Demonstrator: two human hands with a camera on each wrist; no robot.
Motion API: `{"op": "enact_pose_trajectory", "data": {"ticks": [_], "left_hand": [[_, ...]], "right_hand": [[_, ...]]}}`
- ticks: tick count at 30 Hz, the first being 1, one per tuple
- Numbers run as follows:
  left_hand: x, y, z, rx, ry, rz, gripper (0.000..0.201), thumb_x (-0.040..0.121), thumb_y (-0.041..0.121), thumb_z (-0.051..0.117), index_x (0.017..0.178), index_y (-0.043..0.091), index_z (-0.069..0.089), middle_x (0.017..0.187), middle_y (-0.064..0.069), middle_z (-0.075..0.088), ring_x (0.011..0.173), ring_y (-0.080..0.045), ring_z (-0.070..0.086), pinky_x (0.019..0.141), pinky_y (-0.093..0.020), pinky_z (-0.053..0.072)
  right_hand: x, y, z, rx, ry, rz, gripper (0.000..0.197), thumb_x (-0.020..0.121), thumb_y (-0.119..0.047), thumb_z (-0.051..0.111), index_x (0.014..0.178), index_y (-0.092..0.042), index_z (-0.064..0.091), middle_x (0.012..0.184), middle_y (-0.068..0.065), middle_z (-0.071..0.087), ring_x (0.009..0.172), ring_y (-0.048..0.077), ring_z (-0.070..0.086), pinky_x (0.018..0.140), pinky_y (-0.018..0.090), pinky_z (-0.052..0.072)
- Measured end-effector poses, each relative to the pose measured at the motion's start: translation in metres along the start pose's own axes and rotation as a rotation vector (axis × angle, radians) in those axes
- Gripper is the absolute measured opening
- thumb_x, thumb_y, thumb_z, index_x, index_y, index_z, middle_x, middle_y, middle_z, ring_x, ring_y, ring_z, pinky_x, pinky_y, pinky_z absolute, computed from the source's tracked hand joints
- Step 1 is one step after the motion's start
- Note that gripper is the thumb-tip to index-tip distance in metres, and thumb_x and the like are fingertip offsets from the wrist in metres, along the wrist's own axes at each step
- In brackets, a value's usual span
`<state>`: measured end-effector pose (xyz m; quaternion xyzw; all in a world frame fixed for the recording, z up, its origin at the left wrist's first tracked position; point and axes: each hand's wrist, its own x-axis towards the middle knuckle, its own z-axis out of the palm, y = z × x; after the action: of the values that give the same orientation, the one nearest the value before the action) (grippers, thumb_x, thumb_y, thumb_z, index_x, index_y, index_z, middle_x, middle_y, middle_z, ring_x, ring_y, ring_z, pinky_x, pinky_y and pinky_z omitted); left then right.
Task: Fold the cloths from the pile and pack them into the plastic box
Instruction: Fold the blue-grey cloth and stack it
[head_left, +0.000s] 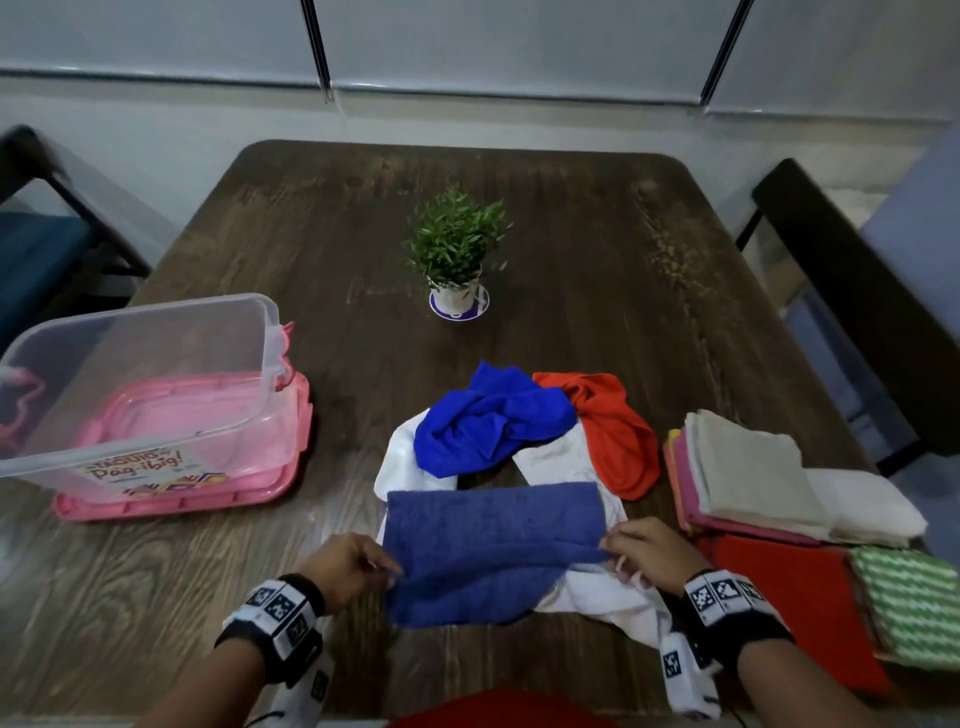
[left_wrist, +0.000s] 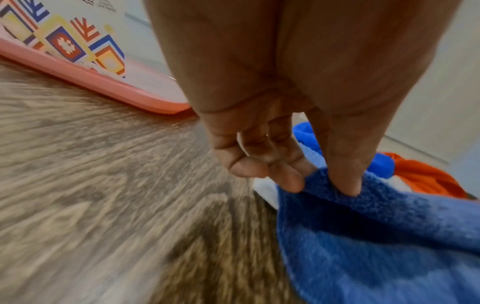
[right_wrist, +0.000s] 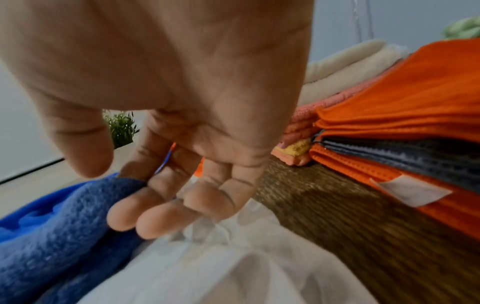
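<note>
Left hand (head_left: 347, 566): hovering low at the near edge of the bench (head_left: 597, 291), its grip pinching the left end of the fleecy blue cloth (head_left: 493, 540) between thumb and fingers (left_wrist: 291, 179); the other fingers are curling loosely.
Right hand (head_left: 652, 552): mirroring it on the right, thumb and forefinger seeming to be nipping the cloth's right end, though the contact itself is hiding behind the thumb; the remaining fingers (right_wrist: 166, 214) are hanging half-curled over the white cloth (right_wrist: 221, 267).
Fleecy blue cloth: napped, matte, rectangular, lying doubled along a fold line running hand to hand, the far half lying flat, the near half sagging toward the bench edge.
White cloth: thin, smooth, crumpled, spreading under the blue one and trailing to the near right.
Pile: a bright blue cloth (head_left: 493, 421) and an orange cloth (head_left: 618, 431), both rumpled, sitting just beyond the folding spot.
Plastic box (head_left: 135, 384): clear, round-cornered, open-topped, standing on its pink lid (head_left: 208, 488) at the left; a printed label is showing on its near wall.
Folded stacks (head_left: 753, 478): beige, pink, orange and green-checked squares layering up at the right edge.
Potted plant (head_left: 457, 249): small, spiky-leaved, standing at the centre, farther back.
Bench: dark wood with a coarse grain.
</note>
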<state>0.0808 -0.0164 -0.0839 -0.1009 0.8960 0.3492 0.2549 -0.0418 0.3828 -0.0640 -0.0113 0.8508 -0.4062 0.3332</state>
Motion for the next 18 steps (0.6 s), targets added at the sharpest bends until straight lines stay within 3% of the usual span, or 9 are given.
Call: {"op": "enact_pose_trajectory", "data": {"ticks": [2,4,7,8,10,13,15,18], "left_hand": [[0.0,0.0,0.008,0.088,-0.086,-0.012,0.024,0.08,0.021,0.074,0.077,0.044,0.074,0.065,0.041,0.06,0.073,0.018,0.059,0.072,0.003,0.036],[0.001,0.001,0.01,0.162,-0.167,-0.026,0.025,0.08,0.025,0.071,0.073,0.049,0.069,0.071,0.035,0.064,0.077,0.015,0.06,0.077,0.003,0.035],[0.004,0.003,0.006,0.18,-0.219,-0.071,0.014,0.077,0.033,0.069,0.072,0.046,0.071,0.087,0.02,0.072,0.084,0.005,0.064,0.085,-0.011,0.045],[0.005,0.006,0.003,0.158,-0.176,-0.09,0.007,0.079,0.036,0.068,0.078,0.041,0.073,0.087,0.017,0.072,0.084,0.003,0.064,0.083,-0.015,0.046],[0.012,0.012,-0.004,0.126,-0.002,-0.117,0.01,0.089,0.038,0.063,0.086,0.032,0.07,0.087,0.012,0.069,0.084,-0.005,0.062,0.076,-0.02,0.042],[0.022,0.025,-0.018,0.029,0.242,-0.18,0.012,0.092,0.036,0.061,0.096,0.026,0.064,0.09,0.006,0.066,0.081,-0.01,0.06,0.068,-0.023,0.042],[0.029,0.03,-0.023,-0.041,0.215,-0.25,0.024,0.085,0.042,0.068,0.101,0.026,0.061,0.091,0.006,0.068,0.079,-0.009,0.064,0.067,-0.023,0.047],[0.032,0.036,-0.021,-0.009,0.074,-0.303,0.041,0.076,0.043,0.077,0.105,0.026,0.054,0.096,0.004,0.068,0.079,-0.009,0.067,0.067,-0.024,0.051]], "right_hand": [[0.0,0.002,0.002,-0.053,-0.029,0.038,0.021,0.092,-0.008,0.061,0.074,-0.003,0.072,0.063,0.009,0.065,0.049,0.015,0.056,0.045,0.02,0.04],[0.001,0.001,0.003,-0.163,-0.108,0.058,0.021,0.086,-0.014,0.065,0.068,-0.012,0.075,0.064,0.005,0.067,0.054,0.014,0.059,0.056,0.024,0.046],[0.007,-0.008,0.0,-0.371,-0.252,0.081,0.012,0.077,-0.025,0.071,0.068,-0.021,0.078,0.083,-0.003,0.076,0.085,0.013,0.069,0.085,0.028,0.05],[0.01,-0.011,-0.002,-0.388,-0.237,0.064,0.015,0.079,-0.023,0.071,0.065,-0.022,0.075,0.083,-0.003,0.076,0.09,0.015,0.069,0.086,0.027,0.05],[0.019,-0.015,-0.004,-0.378,-0.066,0.024,0.021,0.086,-0.019,0.07,0.066,-0.024,0.066,0.078,-0.003,0.07,0.088,0.02,0.067,0.08,0.028,0.047],[0.031,-0.025,-0.007,-0.234,0.212,0.056,0.009,0.09,-0.025,0.068,0.09,-0.022,0.059,0.087,-0.003,0.065,0.089,0.02,0.062,0.078,0.029,0.044],[0.037,-0.031,-0.006,-0.213,0.223,0.106,0.017,0.089,-0.031,0.069,0.099,-0.023,0.057,0.095,-0.001,0.065,0.095,0.021,0.062,0.084,0.031,0.044],[0.04,-0.039,-0.002,-0.353,0.047,0.16,0.018,0.087,-0.034,0.071,0.092,-0.02,0.061,0.091,0.001,0.066,0.088,0.02,0.064,0.077,0.029,0.046]]}}
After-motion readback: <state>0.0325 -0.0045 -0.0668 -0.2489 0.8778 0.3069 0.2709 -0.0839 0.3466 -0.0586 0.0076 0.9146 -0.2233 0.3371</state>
